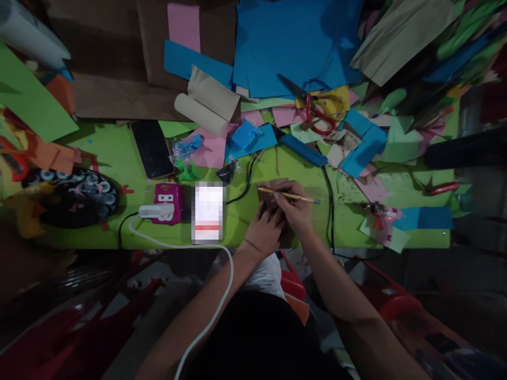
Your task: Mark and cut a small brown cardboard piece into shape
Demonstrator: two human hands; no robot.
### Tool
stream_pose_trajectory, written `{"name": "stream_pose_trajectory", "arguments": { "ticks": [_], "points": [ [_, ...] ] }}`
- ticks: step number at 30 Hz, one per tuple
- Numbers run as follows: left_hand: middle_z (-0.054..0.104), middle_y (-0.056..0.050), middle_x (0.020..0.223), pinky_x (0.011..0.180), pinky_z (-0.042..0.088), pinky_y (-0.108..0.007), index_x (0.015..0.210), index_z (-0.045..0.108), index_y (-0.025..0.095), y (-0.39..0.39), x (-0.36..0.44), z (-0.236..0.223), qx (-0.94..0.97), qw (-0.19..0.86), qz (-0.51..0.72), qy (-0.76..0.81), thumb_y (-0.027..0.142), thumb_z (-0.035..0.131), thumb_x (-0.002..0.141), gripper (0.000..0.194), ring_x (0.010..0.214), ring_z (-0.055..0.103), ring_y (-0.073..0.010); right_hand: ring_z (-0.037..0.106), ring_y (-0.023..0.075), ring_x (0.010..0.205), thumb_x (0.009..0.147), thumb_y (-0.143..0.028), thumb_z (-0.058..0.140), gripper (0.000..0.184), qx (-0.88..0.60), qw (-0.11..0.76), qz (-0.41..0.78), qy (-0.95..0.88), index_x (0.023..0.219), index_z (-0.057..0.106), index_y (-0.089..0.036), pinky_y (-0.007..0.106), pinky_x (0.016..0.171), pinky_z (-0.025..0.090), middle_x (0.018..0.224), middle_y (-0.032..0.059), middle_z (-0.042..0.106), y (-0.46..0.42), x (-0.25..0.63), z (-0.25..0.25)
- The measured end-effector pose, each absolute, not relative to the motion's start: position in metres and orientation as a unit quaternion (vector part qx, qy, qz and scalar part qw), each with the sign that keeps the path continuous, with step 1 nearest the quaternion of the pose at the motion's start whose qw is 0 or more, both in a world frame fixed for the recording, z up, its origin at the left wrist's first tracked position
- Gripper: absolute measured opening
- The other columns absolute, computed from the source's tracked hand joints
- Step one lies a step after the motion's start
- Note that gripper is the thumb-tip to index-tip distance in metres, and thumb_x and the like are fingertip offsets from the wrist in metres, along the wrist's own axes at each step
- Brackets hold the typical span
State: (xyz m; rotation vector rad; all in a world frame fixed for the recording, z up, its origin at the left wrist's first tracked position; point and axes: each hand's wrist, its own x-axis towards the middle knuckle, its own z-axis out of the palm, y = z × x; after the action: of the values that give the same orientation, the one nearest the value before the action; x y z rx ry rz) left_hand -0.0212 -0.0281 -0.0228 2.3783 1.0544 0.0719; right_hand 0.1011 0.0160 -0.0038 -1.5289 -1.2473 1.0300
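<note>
A small piece of brown paper (266, 197) lies on the green tabletop close to the front edge, partly covered by my hands. My left hand (264, 231) holds it from below, fingers pressed onto its lower part. Over its right side is my right hand (298, 210), closed around a yellow pencil (291, 195). The pencil lies nearly level across the fingers, its tip pointing left and its eraser end sticking out to the right. My right fingertips touch or hover over the paper; which one, I cannot tell.
Left of my hands are a lit phone (208, 214), a magenta socket adapter (167, 203) and a dark phone (152, 149). Scissors (312, 108), a blue-handled tool (303, 149) and paper scraps lie beyond. A glue gun (383, 215) rests at right; a white cable (222, 301) crosses my left arm.
</note>
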Motion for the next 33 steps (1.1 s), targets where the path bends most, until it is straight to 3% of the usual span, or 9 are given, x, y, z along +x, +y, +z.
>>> {"name": "stream_pose_trajectory", "arguments": {
  "ticks": [11, 21, 33],
  "points": [
    [0.064, -0.016, 0.137, 0.125, 0.028, -0.057, 0.138, 0.060, 0.016, -0.032, -0.022, -0.025, 0.882, 0.260, 0.046, 0.390, 0.030, 0.064, 0.086, 0.054, 0.131, 0.052, -0.0328, 0.064, 0.0185, 0.072, 0.084, -0.030, 0.065, 0.007, -0.639, 0.434, 0.394, -0.497, 0.081, 0.061, -0.026, 0.034, 0.073, 0.055, 0.076, -0.0003, 0.066, 0.018, 0.098, -0.008],
    [0.065, -0.016, 0.134, 0.126, 0.025, -0.056, 0.136, 0.063, 0.017, -0.032, -0.022, -0.026, 0.881, 0.261, 0.047, 0.391, 0.023, 0.065, 0.083, 0.053, 0.132, 0.050, -0.0321, 0.064, 0.0199, 0.073, 0.087, -0.035, 0.062, 0.009, -0.651, 0.419, 0.358, -0.522, 0.083, 0.061, -0.027, 0.034, 0.069, 0.054, 0.078, 0.0012, 0.068, 0.016, 0.096, -0.010],
    [0.062, -0.014, 0.141, 0.122, 0.034, -0.055, 0.134, 0.062, 0.016, -0.030, -0.026, -0.023, 0.889, 0.229, 0.058, 0.392, 0.032, 0.062, 0.088, 0.048, 0.126, 0.053, -0.0299, 0.060, 0.0168, 0.071, 0.085, -0.029, 0.062, 0.007, -0.708, 0.449, 0.268, -0.474, 0.084, 0.059, -0.023, 0.030, 0.067, 0.049, 0.077, -0.0009, 0.063, 0.006, 0.124, -0.020]
  ]
}}
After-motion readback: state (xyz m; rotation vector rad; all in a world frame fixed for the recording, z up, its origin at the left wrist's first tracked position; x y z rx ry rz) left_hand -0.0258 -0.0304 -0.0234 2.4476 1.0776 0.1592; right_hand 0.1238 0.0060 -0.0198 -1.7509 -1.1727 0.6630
